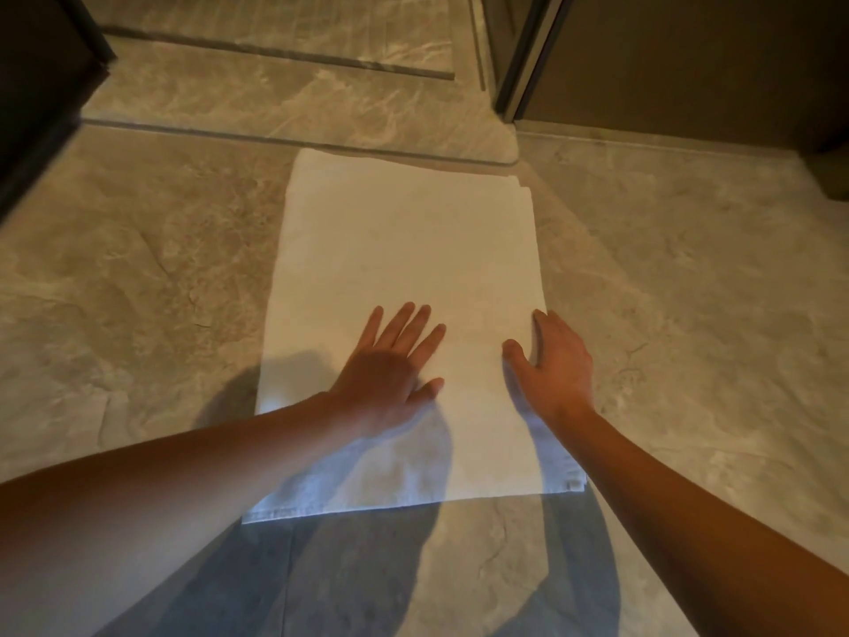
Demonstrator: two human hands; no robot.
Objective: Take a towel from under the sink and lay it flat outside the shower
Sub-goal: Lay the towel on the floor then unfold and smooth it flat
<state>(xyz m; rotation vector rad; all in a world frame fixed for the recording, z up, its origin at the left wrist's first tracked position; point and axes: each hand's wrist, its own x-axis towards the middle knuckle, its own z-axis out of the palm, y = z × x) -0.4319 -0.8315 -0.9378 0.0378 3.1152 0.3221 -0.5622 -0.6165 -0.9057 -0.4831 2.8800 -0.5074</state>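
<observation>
Head view: you're looking down at a marbled stone floor (pixel 138 268). A low stone step (pixel 275 98) runs across its far edge, there's a dark cabinet (pixel 41 62) at the far-left corner and a dark door frame (pixel 528 52) at the far right, next to a brown wall panel (pixel 689 62). Nothing sits between you and the work, only your own arms and their shadows falling over the near end.

The white towel (pixel 404 250) lies spread on the floor in the middle, folded into a long rectangle. Its far end is right up against the step and its near end points back at you.

Your left hand (pixel 390 365) is palm-down on the towel's near half, fingers straight and fanned out, gripping nothing. Your right hand (pixel 558 360) rests on the towel's right edge with the thumb spread onto the cloth. It looks relaxed and flat, not grabbing, though the outer fingers are hidden behind the back of the hand.
</observation>
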